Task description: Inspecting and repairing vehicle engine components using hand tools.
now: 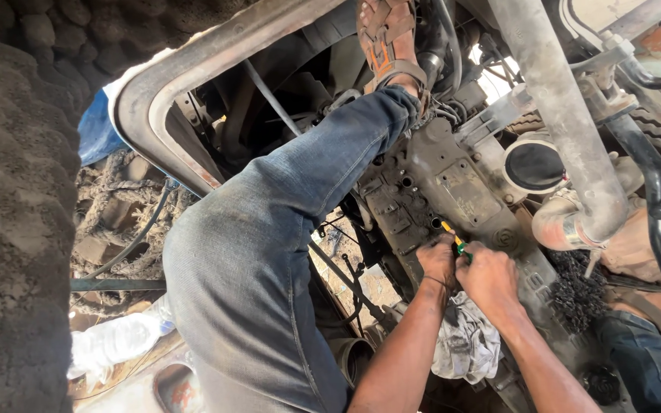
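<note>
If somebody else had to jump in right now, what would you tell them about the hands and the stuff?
Left hand: closed around the yellow-green screwdriver, near its tip.
Right hand: gripping the same screwdriver's handle end.
The tip sits at a hole in the greasy engine block.
A grey rag lies just below both hands.
One jeans-clad leg stretches over the engine, its sandalled foot braced up top.
A plastic bottle lies lower left.
Done or left: the pictures cannot tell.

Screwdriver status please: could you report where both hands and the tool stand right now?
Left hand and right hand both gripping the green-yellow screwdriver. Tip at a hole in the engine block. Grey rag below; nothing blocking.
</note>
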